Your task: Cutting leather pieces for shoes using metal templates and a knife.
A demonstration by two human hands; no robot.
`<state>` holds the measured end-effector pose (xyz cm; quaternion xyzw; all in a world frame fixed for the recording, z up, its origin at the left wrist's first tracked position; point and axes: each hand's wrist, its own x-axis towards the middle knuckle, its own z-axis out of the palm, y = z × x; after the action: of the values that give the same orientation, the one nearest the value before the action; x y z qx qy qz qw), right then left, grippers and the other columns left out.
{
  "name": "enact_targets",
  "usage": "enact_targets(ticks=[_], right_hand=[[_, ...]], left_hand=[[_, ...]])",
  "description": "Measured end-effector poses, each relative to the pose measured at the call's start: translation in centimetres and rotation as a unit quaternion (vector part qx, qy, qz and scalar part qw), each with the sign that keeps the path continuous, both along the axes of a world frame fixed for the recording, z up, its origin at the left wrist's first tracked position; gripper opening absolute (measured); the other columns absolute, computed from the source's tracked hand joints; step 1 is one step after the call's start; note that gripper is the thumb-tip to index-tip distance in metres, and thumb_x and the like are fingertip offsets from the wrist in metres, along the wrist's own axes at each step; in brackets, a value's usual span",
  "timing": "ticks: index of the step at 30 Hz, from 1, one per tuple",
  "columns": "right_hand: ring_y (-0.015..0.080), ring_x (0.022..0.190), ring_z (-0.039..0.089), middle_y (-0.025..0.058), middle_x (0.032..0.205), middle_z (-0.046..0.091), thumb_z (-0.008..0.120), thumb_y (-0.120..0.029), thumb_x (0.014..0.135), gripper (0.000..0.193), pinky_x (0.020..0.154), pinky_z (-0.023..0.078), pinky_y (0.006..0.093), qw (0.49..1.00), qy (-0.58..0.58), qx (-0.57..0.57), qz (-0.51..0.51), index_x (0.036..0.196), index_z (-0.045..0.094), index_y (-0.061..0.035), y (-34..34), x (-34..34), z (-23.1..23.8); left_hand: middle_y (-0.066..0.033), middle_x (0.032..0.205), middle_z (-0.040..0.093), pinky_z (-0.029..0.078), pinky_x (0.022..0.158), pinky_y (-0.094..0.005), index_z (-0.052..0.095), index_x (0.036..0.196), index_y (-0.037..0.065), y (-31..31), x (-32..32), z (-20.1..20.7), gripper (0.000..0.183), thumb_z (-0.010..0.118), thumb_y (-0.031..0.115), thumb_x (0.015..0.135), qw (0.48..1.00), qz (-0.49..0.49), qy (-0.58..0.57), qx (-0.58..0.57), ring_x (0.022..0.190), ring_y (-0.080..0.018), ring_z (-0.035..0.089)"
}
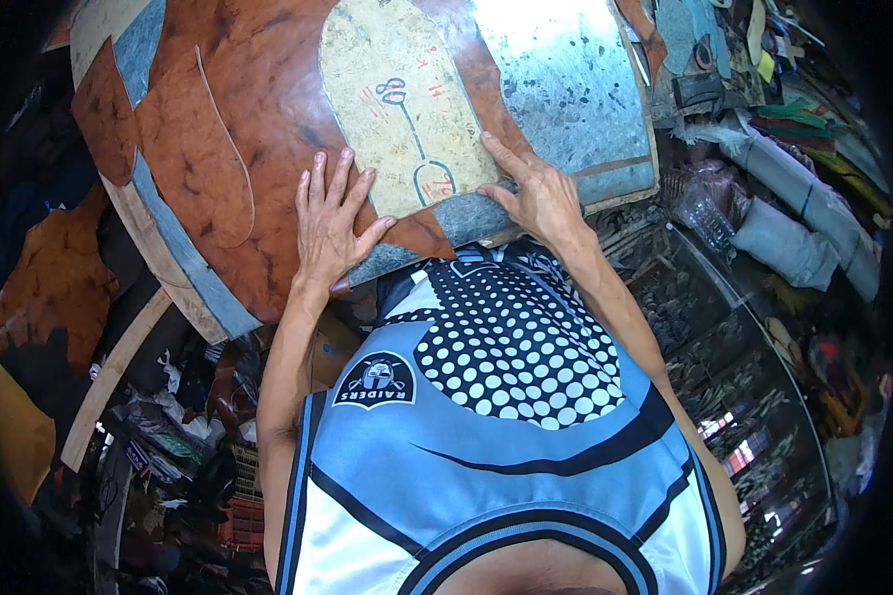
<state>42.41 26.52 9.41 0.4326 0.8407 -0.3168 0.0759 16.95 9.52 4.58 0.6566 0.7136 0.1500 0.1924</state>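
Note:
A pale yellow pattern piece (372,129) with a rounded far end and hand-drawn marks lies flat on a sheet of mottled brown leather (253,69). Spread on the leather, my left hand (332,223) has its fingers apart, with the thumb by the pattern's near left corner. My right hand (544,203) rests at the pattern's right side. Its index finger reaches the pattern's edge and its thumb lies near the near right corner; the other fingers are partly hidden. A long curved cut line (230,144) runs through the leather left of the pattern.
A worn grey metal sheet (571,89) covers the board's right part. A wooden strip (119,377) slants beneath the board's left edge. Brown leather scraps (55,283) lie farther left. Wrapped rolls (804,188), a clear plastic bottle (702,220) and piled scraps crowd the right.

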Motion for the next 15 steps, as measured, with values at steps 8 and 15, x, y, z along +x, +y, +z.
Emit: enact_targets(ticks=[8,15], right_hand=[[0.0404,0.095,0.067,0.0209,0.114,0.067,0.075,-0.035,0.084,0.064,0.075,0.056,0.0468,0.999,0.027,0.038,-0.001,0.143,0.051,-0.0237,-0.46,0.05,-0.33],[0.0410,0.078,0.066,0.0208,0.092,0.064,0.074,-0.035,0.084,0.066,0.066,0.054,0.0482,0.995,0.057,0.080,0.021,0.145,0.049,-0.0239,-0.36,0.56,-0.82]], left_hand=[[-0.0144,0.157,0.031,0.016,0.117,-0.0572,0.052,0.139,0.010,0.10,-0.06,0.07,0.069,0.071,0.046,0.083,1.000,-0.001,0.016,0.016,0.147,-0.0400,0.020],[-0.0169,0.157,0.030,0.017,0.116,-0.0591,0.051,0.138,0.008,0.02,0.00,-0.30,0.071,0.073,0.043,0.081,1.000,-0.011,-0.006,0.022,0.146,-0.0431,0.020]])
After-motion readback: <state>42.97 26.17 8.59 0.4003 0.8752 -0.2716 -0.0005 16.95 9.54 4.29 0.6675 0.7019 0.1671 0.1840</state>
